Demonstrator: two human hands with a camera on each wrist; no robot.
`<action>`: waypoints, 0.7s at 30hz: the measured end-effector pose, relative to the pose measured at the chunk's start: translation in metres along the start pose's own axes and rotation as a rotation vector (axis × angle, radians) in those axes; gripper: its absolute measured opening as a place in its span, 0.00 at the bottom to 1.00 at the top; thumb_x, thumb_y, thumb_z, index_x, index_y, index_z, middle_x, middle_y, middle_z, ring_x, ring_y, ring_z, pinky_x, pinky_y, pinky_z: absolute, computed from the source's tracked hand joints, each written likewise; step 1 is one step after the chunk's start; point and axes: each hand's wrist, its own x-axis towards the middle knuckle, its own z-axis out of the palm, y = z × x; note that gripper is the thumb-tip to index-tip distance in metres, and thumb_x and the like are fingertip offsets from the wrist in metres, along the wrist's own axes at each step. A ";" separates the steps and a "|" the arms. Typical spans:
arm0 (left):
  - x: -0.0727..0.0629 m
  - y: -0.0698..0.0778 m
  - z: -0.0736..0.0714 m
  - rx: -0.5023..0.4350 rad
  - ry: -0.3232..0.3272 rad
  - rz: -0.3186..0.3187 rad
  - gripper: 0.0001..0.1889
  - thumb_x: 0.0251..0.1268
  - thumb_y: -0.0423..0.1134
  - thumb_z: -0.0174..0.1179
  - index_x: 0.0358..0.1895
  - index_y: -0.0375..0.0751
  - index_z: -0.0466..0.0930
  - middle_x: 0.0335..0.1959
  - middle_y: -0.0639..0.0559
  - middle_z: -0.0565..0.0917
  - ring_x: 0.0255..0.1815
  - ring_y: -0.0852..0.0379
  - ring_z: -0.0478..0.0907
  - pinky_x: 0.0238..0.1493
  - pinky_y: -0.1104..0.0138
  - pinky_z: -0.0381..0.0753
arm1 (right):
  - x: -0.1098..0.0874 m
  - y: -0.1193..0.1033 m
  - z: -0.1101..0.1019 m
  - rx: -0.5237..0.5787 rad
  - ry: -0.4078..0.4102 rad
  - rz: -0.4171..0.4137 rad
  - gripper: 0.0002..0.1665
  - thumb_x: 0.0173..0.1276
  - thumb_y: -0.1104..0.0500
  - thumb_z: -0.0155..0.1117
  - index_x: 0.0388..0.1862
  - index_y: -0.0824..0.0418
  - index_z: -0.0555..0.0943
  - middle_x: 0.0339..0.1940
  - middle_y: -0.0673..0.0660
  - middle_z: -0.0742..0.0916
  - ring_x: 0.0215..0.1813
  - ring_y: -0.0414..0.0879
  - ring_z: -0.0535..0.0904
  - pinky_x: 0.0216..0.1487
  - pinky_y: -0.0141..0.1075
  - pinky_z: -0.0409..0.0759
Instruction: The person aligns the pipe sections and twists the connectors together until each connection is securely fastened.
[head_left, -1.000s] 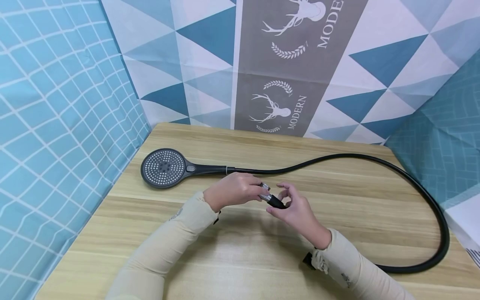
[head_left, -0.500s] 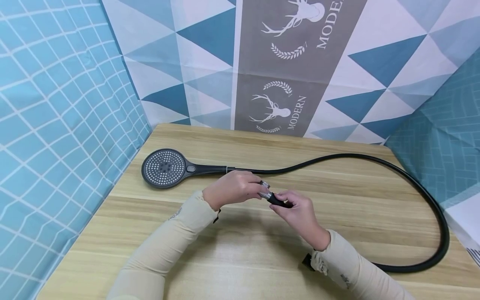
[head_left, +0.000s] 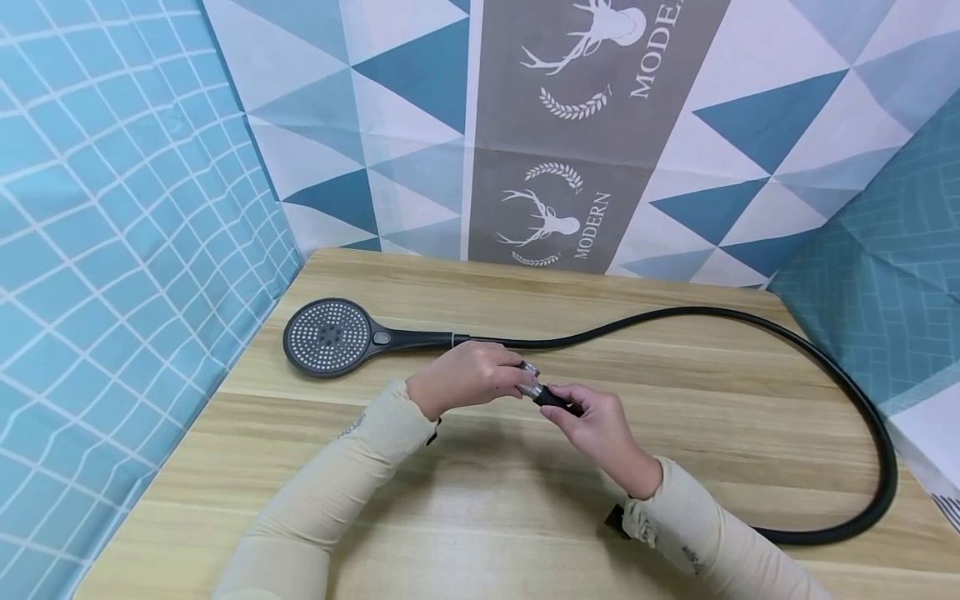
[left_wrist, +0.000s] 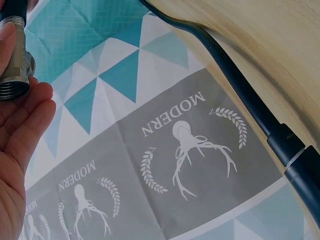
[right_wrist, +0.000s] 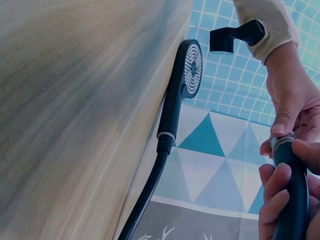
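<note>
My left hand [head_left: 476, 379] holds a silver metal fitting [left_wrist: 16, 62], which has a threaded open end and a small side piece. The black hose end [right_wrist: 292, 200] meets this fitting, and my right hand [head_left: 600, 425] grips it between thumb and curled fingers. Both hands are above the middle of the table. The round black shower head [head_left: 327, 336] lies face up at the left, untouched. From its handle a black hose [head_left: 675, 312] runs right and loops back beneath my right forearm, which hides part of it.
The wooden table [head_left: 465, 533] carries the hose loop along its right side. A blue tiled-pattern sheet [head_left: 135, 250] rises at the left edge. Behind the table hangs a patterned backdrop [head_left: 412, 192]. A dark wrist camera mount [right_wrist: 232, 37] sits on the left sleeve.
A second ago my right fingers were spread around the black hose end. They have since closed on it. My left hand and the shower head have barely moved.
</note>
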 end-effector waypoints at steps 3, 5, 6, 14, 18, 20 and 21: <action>-0.002 0.001 0.003 -0.015 -0.008 -0.009 0.11 0.48 0.39 0.74 0.37 0.46 0.87 0.35 0.55 0.86 0.35 0.60 0.83 0.43 0.72 0.79 | -0.001 -0.001 0.000 0.011 -0.022 0.061 0.12 0.52 0.75 0.70 0.38 0.74 0.84 0.32 0.64 0.87 0.27 0.38 0.78 0.23 0.29 0.77; -0.004 0.002 0.005 -0.024 -0.016 -0.010 0.11 0.49 0.39 0.74 0.37 0.46 0.87 0.34 0.55 0.86 0.35 0.60 0.83 0.43 0.72 0.79 | -0.003 -0.002 0.001 0.017 -0.031 0.118 0.15 0.52 0.74 0.71 0.41 0.73 0.84 0.32 0.62 0.87 0.26 0.39 0.79 0.23 0.30 0.77; -0.004 0.003 0.006 -0.026 -0.019 -0.009 0.11 0.49 0.39 0.73 0.37 0.46 0.87 0.34 0.55 0.86 0.35 0.61 0.83 0.44 0.72 0.79 | -0.004 -0.002 0.002 0.015 -0.030 0.137 0.17 0.52 0.74 0.72 0.42 0.72 0.83 0.32 0.61 0.87 0.25 0.39 0.79 0.23 0.30 0.77; -0.002 0.001 0.005 -0.006 0.001 -0.005 0.11 0.48 0.40 0.74 0.37 0.46 0.87 0.34 0.56 0.86 0.35 0.61 0.83 0.43 0.73 0.79 | -0.004 0.003 0.004 -0.052 0.064 -0.045 0.20 0.41 0.77 0.77 0.35 0.67 0.83 0.33 0.57 0.83 0.22 0.39 0.77 0.22 0.30 0.77; 0.002 -0.001 0.003 -0.005 0.001 0.012 0.11 0.49 0.41 0.73 0.37 0.45 0.87 0.35 0.55 0.86 0.35 0.61 0.83 0.43 0.74 0.79 | -0.001 0.005 0.002 -0.060 0.105 -0.147 0.18 0.38 0.78 0.78 0.30 0.68 0.84 0.29 0.57 0.83 0.23 0.45 0.79 0.23 0.28 0.78; 0.004 -0.001 0.004 -0.003 -0.001 0.015 0.10 0.50 0.41 0.73 0.37 0.45 0.87 0.35 0.55 0.86 0.35 0.61 0.83 0.43 0.74 0.79 | -0.001 0.005 0.001 -0.060 0.113 -0.162 0.17 0.38 0.78 0.78 0.29 0.69 0.84 0.28 0.57 0.83 0.23 0.46 0.79 0.23 0.27 0.77; 0.004 -0.001 0.004 -0.002 -0.001 0.015 0.10 0.50 0.40 0.73 0.37 0.46 0.87 0.35 0.55 0.86 0.35 0.61 0.83 0.43 0.73 0.79 | -0.001 0.006 0.001 -0.059 0.117 -0.162 0.17 0.38 0.78 0.78 0.29 0.69 0.84 0.28 0.57 0.83 0.23 0.45 0.79 0.23 0.26 0.77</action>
